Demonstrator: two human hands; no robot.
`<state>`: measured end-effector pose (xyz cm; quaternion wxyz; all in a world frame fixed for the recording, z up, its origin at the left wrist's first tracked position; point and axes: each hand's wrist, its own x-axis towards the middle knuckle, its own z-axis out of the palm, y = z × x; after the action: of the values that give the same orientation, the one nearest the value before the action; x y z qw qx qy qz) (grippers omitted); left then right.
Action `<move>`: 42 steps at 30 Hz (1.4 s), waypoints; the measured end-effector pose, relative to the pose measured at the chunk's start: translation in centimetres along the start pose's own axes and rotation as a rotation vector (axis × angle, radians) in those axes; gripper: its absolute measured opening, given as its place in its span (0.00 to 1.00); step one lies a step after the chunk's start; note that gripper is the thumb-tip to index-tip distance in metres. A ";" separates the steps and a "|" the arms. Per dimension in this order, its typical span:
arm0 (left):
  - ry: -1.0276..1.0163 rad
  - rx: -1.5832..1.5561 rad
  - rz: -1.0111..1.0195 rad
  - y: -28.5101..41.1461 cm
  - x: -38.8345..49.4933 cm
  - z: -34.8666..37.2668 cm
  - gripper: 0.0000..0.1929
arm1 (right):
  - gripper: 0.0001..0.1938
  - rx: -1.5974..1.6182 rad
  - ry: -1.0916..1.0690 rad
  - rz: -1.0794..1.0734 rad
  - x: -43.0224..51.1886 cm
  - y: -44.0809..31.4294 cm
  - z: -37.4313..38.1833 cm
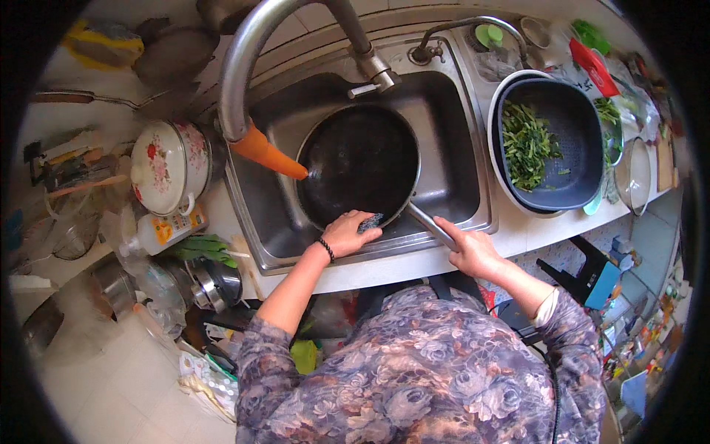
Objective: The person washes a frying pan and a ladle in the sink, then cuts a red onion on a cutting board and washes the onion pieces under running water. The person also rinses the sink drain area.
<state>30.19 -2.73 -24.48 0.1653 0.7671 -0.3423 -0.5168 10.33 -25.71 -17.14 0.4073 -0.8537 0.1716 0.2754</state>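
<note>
A dark frying pan [360, 161] rests in the stainless steel sink [438, 166]. My left hand [349, 233], with a dark bead bracelet at the wrist, holds a grey scouring pad [370, 223] against the near inner side of the pan. My right hand [471, 250] is closed round the pan's metal handle [432, 226], which points towards me over the sink's front rim. The curved faucet [236, 83] ends in an orange nozzle [272, 152] whose tip is over the left part of the pan, where the surface glistens.
On the right counter stands a dark blue square colander [579, 139] with chopped greens [524, 144], inside a white basin [495, 133]. Left of the sink are a floral enamel pot [161, 166], a plastic bottle [166, 230] and green leaves [208, 250]. A small second tap [427, 54] stands behind.
</note>
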 end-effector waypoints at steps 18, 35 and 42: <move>-0.086 0.764 -0.040 11.6 -7.3 -15.5 0.22 | 0.43 1.481 -0.699 0.070 -1.5 -4.6 -0.3; 0.088 0.571 -0.044 5.3 -6.5 -10.7 0.23 | 0.41 0.776 -0.397 0.015 0.9 -3.0 -0.5; 0.324 -0.026 -0.250 -3.4 0.6 -4.7 0.28 | 0.40 -0.014 -0.247 -0.123 3.9 0.0 -0.6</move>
<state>35.73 -1.20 -24.99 0.1627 0.8745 -0.2064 -0.4077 13.61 -26.44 -19.17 0.4352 -0.8250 0.0655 0.3544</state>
